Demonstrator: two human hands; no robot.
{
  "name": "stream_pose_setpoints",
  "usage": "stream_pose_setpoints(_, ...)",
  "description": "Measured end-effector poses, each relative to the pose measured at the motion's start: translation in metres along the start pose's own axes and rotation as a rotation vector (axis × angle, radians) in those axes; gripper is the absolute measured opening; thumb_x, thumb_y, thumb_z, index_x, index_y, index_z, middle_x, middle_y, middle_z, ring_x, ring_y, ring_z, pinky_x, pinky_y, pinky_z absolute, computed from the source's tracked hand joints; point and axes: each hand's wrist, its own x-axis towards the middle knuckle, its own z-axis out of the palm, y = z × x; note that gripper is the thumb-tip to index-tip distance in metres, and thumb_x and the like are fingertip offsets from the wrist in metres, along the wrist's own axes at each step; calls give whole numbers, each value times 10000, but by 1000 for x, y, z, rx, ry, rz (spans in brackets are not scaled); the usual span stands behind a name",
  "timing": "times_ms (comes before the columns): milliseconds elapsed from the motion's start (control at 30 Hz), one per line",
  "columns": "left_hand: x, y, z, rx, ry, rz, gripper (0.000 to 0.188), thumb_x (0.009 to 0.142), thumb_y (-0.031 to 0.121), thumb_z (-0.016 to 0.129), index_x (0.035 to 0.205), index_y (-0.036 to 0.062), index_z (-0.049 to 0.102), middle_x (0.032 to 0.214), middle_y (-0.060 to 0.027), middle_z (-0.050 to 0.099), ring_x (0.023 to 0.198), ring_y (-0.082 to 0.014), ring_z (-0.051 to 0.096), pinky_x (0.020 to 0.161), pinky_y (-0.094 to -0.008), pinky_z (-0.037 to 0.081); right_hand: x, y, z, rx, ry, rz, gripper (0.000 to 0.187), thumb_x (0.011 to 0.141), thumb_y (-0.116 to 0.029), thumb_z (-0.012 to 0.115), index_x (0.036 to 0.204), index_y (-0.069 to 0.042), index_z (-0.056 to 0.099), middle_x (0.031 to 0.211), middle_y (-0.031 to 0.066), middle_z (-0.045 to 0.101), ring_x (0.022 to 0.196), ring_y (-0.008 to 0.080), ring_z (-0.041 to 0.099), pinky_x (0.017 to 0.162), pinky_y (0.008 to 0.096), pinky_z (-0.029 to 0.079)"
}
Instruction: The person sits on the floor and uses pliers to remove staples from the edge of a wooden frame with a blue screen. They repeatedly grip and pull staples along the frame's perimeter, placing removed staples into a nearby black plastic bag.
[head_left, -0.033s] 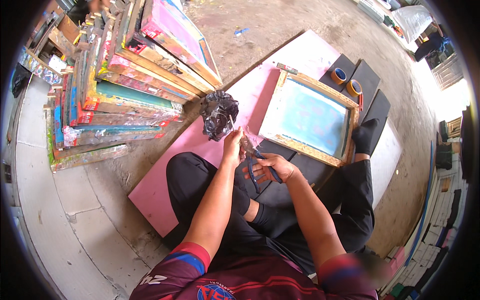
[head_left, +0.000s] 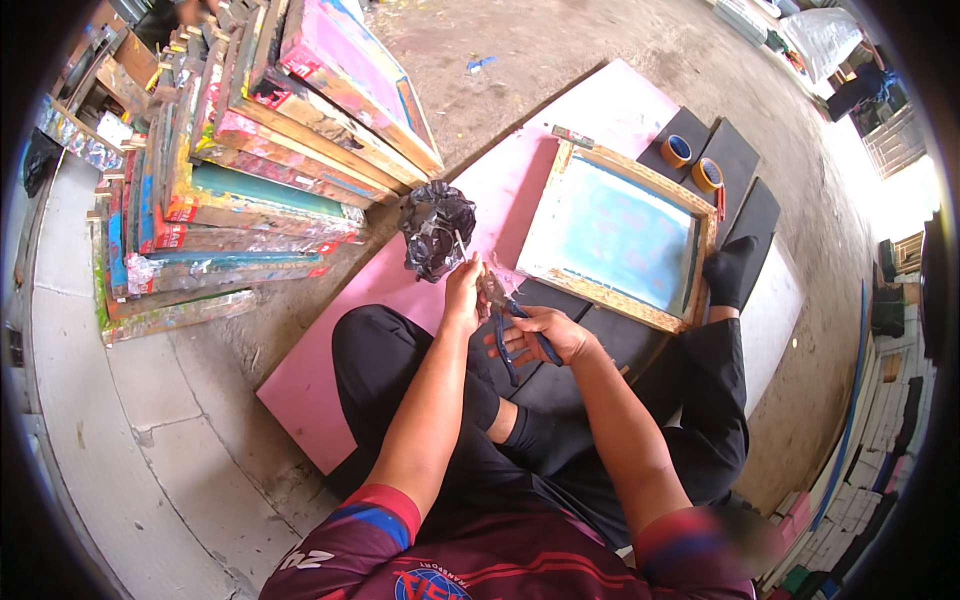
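Note:
My left hand (head_left: pixel 465 297) is closed round a thin, pale stick-like piece (head_left: pixel 460 243), whose tip pokes up from the fingers in front of a crumpled black plastic bag (head_left: pixel 438 228). With my right hand (head_left: pixel 550 337) I grip pliers with dark blue handles (head_left: pixel 548 346). The handles are spread apart, and the jaws (head_left: pixel 495 290) reach up to the left hand's fingers. What lies between the jaws is too small to make out. Just beyond the hands, to the right, a wooden screen frame (head_left: pixel 612 298) with pale blue mesh rests on dark boards.
Many paint-stained wooden frames (head_left: pixel 300 140) lean in a stack at the left. Under me is a pink board (head_left: pixel 320 410). Two tape rolls (head_left: pixel 708 175) sit by the screen frame's far right corner, near a small red-handled tool (head_left: pixel 721 205). My socked foot (head_left: pixel 730 272) is beside the frame.

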Motion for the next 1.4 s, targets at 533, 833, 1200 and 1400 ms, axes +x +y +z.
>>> stream_pose_setpoints(533,7,-2,-5,697,121,280,226,870,182,831,868,-21,730,702,-4,640,627,-102,548,587,-293,437,23,0,2,-552,458,101,286,984,-281,660,1189,-93,599,1040,53,683,918,183,667,635,414,560)
stream_pose_setpoints(833,15,-17,3,694,184,456,338,853,262,849,770,2,651,701,-41,650,643,-127,561,626,-320,463,-38,5,12,-30,416,51,387,1022,-353,623,1311,-104,556,1046,142,714,776,233,713,635,425,588)
stream_pose_setpoints(1200,27,-44,8,733,94,454,296,896,286,806,853,31,662,604,39,525,461,-61,446,414,-271,339,-92,-6,-44,-297,690,163,426,1003,-329,665,1214,25,555,1024,148,664,839,263,719,595,417,549)
stream_pose_setpoints(1400,28,-43,7,725,84,458,274,898,265,799,849,29,671,613,38,536,479,-61,454,436,-271,339,-92,-30,-57,-624,777,294,291,1011,-303,656,1026,-17,605,850,68,641,692,189,675,568,356,535)
